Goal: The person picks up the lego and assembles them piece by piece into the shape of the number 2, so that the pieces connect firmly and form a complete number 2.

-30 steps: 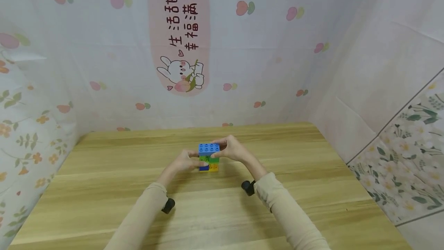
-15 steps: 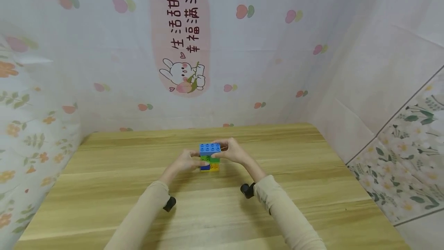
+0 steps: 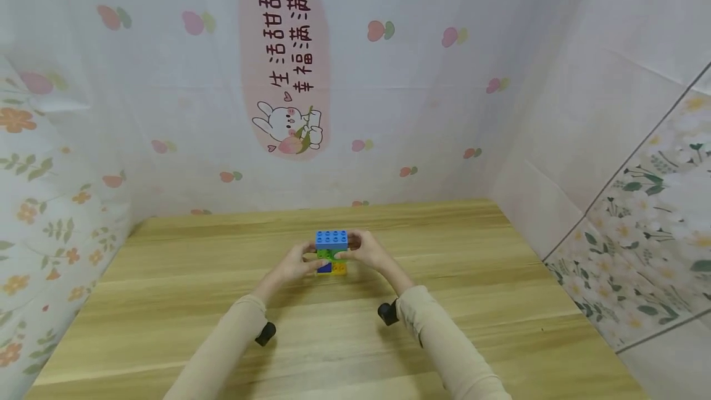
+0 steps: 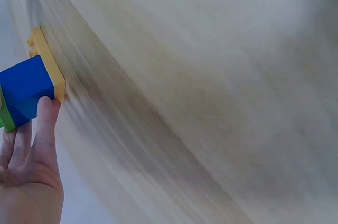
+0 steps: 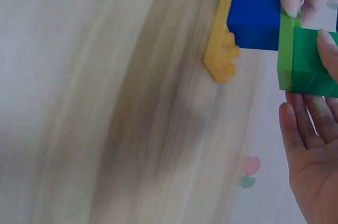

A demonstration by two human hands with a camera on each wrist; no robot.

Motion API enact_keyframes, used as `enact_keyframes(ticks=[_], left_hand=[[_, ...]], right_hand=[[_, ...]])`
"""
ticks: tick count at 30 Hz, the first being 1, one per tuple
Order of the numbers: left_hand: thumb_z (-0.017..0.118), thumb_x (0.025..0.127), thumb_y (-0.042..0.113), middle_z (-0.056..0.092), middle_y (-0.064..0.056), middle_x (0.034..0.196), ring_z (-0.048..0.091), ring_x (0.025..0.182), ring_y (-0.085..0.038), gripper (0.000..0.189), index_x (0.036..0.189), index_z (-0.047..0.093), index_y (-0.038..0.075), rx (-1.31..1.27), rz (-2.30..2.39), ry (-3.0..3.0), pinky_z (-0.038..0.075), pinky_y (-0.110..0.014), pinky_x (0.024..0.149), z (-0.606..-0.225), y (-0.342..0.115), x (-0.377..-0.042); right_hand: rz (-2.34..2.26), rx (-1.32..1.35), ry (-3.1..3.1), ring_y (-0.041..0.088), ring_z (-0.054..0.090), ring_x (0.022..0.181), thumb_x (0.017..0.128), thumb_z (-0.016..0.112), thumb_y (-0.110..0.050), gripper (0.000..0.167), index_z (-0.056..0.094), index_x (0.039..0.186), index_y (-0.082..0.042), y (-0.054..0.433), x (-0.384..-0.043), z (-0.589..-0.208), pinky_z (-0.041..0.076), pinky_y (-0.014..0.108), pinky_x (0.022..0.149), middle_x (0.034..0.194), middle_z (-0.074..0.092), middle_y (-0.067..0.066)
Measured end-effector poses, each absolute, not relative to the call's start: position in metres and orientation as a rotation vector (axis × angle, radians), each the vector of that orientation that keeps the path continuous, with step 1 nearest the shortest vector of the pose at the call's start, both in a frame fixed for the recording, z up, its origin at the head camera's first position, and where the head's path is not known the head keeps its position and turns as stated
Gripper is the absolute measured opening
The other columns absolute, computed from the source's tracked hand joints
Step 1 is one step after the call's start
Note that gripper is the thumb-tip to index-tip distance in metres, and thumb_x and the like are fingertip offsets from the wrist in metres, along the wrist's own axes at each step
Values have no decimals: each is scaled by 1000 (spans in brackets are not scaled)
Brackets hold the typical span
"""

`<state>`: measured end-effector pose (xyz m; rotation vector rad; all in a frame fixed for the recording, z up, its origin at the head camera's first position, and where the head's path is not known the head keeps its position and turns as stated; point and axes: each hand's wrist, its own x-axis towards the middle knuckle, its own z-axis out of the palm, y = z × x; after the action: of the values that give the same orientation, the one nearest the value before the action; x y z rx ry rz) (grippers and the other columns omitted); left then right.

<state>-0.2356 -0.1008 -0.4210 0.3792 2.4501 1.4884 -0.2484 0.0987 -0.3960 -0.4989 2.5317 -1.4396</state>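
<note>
A small stack of toy building bricks stands on the wooden table between both hands. Its yellow base plate (image 5: 215, 49) carries a dark blue brick (image 5: 254, 20). Above that come a light green plate (image 5: 285, 71) and a green brick (image 5: 311, 60), with a light blue brick (image 3: 331, 239) on top. My left hand (image 3: 293, 263) holds the stack from the left, its thumb in front by the dark blue brick and its fingers behind. From the right, my right hand (image 3: 368, 253) grips it, thumb against the green brick and fingers at the far side.
The wooden table (image 3: 328, 338) reaches back to a printed cloth (image 3: 422, 110) with a rabbit picture. Floral cloth (image 3: 639, 221) hangs at the right side and more at the left. Black wrist devices (image 3: 388, 312) sit below both wrists.
My right hand has slid down a little, its thumb and fingers now lower beside the stack. The left hand stays in place. The head view has tilted up slightly.
</note>
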Motion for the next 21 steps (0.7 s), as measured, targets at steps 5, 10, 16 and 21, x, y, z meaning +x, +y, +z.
enact_keyframes(ticks=[5, 10, 16, 21], left_hand=[[59, 89, 15, 50, -19, 128, 51, 114, -37, 39, 124, 48, 3, 341, 1549, 2446, 50, -43, 91, -425, -99, -231], [58, 90, 14, 48, -20, 130, 55, 109, -36, 39, 126, 46, 4, 329, 1616, 2403, 54, -35, 83, -427, -100, -229], [57, 90, 12, 51, -21, 123, 60, 101, -30, 37, 124, 47, 3, 400, 1585, 2441, 55, -33, 79, -426, -102, -229], [58, 88, 7, 52, -17, 125, 60, 101, -29, 40, 126, 46, 4, 302, 1537, 2471, 55, -33, 80, -427, -98, -231]], right_hand=[[-1492, -400, 2528, 26, 61, 102, 79, 71, -15, 43, 56, 117, -2, 99, -245, -399, 52, 37, 88, 110, 64, 14], [-1507, -426, 2521, 24, 62, 99, 78, 72, -15, 41, 57, 114, -2, 98, -247, -402, 53, 34, 85, 108, 65, 14], [-1527, -512, 2508, 22, 62, 95, 79, 70, -9, 36, 59, 112, -1, 99, -249, -403, 53, 31, 81, 107, 64, 14], [-1498, -532, 2502, 25, 63, 97, 79, 70, -10, 38, 58, 113, 1, 99, -247, -398, 53, 32, 84, 108, 64, 16]])
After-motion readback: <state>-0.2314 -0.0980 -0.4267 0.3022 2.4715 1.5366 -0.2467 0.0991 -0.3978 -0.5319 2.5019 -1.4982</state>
